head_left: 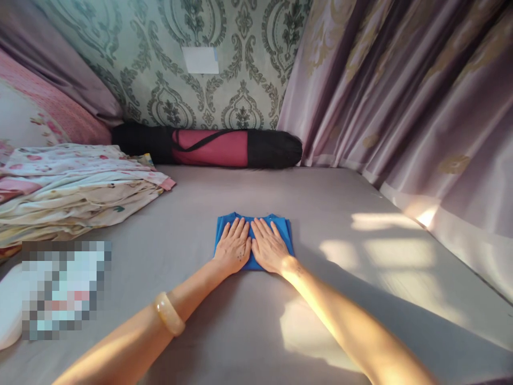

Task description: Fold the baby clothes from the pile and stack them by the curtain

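The folded blue cloth [253,261] lay on the sheet [256,192] beneath the left hand [233,247] and right hand [271,248], both flat, grasping nothing; it appeared light, soft, unbreakable; its side edges likely offered the best hold.

One camera, worn on the person's head, looks forward and down from above the near part of the bed [256,187]. It faces the wall [204,96] beyond the far edge and takes in the right edge along the curtain [401,80]. The left hand [234,247] and right hand [270,246] show near the view's middle; the forearms [132,342], closer to the camera, enter at the bottom.
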Demonstrator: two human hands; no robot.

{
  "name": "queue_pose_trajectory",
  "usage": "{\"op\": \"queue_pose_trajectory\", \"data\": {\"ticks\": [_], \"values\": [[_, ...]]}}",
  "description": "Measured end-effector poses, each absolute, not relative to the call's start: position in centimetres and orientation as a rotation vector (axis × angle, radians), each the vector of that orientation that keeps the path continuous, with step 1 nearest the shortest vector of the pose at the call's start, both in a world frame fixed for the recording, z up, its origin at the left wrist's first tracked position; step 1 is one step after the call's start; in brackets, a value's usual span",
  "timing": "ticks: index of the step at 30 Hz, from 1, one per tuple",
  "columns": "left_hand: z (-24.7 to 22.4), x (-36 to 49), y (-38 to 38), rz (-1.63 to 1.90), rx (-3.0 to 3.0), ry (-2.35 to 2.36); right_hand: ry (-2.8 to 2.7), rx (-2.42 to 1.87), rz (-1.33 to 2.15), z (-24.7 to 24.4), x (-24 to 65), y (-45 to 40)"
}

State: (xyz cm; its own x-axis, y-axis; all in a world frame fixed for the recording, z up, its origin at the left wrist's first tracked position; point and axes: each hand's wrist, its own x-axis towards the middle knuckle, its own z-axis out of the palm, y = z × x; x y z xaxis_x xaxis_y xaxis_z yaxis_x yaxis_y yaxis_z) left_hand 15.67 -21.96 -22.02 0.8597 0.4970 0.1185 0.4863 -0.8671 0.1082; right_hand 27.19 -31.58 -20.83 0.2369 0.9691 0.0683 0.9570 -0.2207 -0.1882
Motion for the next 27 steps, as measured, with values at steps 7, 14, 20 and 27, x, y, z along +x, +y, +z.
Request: {"op": "queue_pose_trajectory", "data": {"ticks": [7, 14, 20, 27], "values": [[-21.4, 14.8, -21.2, 0.363, 2.947, 0.922, -1.635, -2.402, 0.009, -20.5, 28.4, -32.3], [-22.4, 14.5, -20.8, 0.217, 2.905, 0.966, -1.606, -2.515, 0.113, -21.7, 29.1, -32.5], [-21.3, 14.2, -19.7, 0.284, 2.878, 1.005, -1.538, -2.503, 0.083, -21.0, 30.2, -33.3], [-22.7, 13.4, -18.2, 0.143, 2.864, 0.987, -1.519, -2.569, 0.033, -22.0, 31.3, -34.3]]}}
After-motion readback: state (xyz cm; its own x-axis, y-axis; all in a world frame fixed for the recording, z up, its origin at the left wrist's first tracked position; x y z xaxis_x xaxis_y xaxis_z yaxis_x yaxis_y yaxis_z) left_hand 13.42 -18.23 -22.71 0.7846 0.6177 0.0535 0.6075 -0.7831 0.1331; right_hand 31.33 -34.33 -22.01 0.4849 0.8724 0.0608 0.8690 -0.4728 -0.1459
